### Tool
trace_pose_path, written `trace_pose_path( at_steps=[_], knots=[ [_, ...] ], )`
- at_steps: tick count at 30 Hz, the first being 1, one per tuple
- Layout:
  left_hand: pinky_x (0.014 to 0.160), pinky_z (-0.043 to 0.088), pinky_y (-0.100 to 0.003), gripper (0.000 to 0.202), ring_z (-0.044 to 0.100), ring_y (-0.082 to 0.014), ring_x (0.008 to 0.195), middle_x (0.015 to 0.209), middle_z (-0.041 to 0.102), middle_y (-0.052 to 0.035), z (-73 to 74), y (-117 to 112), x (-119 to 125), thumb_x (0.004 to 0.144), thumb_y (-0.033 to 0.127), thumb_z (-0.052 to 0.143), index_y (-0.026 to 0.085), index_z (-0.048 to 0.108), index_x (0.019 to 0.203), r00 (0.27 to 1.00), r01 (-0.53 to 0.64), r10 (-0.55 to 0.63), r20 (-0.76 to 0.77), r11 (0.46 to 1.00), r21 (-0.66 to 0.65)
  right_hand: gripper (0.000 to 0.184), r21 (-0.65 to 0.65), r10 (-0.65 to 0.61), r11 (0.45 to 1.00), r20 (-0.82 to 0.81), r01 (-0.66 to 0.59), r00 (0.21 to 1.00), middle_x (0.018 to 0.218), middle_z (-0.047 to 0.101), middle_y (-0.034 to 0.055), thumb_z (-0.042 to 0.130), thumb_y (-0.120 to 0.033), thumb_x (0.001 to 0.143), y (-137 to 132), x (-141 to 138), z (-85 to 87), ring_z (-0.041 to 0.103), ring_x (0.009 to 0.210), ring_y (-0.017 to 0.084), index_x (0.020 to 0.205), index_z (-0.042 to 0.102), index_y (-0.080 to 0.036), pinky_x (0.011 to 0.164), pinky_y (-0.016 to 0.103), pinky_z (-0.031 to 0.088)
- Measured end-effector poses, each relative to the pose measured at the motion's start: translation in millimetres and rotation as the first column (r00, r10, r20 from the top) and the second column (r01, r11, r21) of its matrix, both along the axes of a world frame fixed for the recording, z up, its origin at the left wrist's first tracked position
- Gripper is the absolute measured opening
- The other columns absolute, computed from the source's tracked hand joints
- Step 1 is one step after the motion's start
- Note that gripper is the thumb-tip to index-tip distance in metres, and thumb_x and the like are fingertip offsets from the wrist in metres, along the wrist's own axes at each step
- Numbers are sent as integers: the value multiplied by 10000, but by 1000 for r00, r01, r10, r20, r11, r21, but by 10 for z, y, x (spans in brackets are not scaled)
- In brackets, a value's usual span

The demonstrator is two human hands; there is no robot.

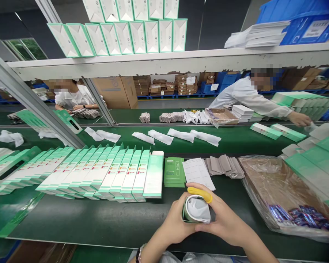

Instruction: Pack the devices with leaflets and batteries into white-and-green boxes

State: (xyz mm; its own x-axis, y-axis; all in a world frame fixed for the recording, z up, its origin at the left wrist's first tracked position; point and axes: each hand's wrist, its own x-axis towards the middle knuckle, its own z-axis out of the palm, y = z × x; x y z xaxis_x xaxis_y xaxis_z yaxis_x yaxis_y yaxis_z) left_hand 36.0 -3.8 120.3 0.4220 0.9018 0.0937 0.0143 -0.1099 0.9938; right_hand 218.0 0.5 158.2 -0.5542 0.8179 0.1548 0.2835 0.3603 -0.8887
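My left hand (pixel 177 223) and my right hand (pixel 224 215) together grip a small green-and-white carton (pixel 186 215) low on the green belt. Its open end faces me, with a white wrapped item (pixel 196 209) inside. A yellow finger cot (pixel 200 194) covers one finger of my right hand. Just beyond my hands lie green leaflets (pixel 174 171) and white printed sheets (pixel 197 174), with grey folded pouches (pixel 224 166) to their right. A long leaning row of green-and-white cartons (pixel 106 171) stands to the left.
A plastic-lined cardboard tray (pixel 265 182) holding blue sachets sits at right. Beyond it, a second belt (pixel 230 140) carries white wrapped items. Co-workers (pixel 249 96) work across the line. A shelf (pixel 164 60) overhead holds stacked cartons.
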Motion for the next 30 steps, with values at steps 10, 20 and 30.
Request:
trace_pose_path(
  at_steps=[10,20,30],
  knots=[
    [845,514,-323,612,650,-236,976,1127,665,-67,-126,13,101,685,282,800,212,493,1210,989,-117,120,87,992,-38,411,454,-128,885,24,103,991,1452,432,121,554,-336,906,33,-15,-322,466,1299,307,1310,556,-262,1053,452,423],
    [901,511,-330,568,638,-247,1049,1162,658,-68,-169,17,102,696,330,805,215,521,1174,992,-117,117,48,993,-7,324,777,-425,623,243,88,872,1597,211,122,652,-426,853,-118,-47,-116,166,1426,460,1109,696,-232,1098,701,190],
    [853,528,-339,532,660,-241,988,1127,670,-67,-272,-4,88,701,317,772,221,534,1167,991,-136,136,-9,991,7,286,703,-449,700,300,123,842,1544,362,54,579,-339,900,-136,197,-63,243,1437,358,1170,655,-288,1124,610,250]
  ],
)
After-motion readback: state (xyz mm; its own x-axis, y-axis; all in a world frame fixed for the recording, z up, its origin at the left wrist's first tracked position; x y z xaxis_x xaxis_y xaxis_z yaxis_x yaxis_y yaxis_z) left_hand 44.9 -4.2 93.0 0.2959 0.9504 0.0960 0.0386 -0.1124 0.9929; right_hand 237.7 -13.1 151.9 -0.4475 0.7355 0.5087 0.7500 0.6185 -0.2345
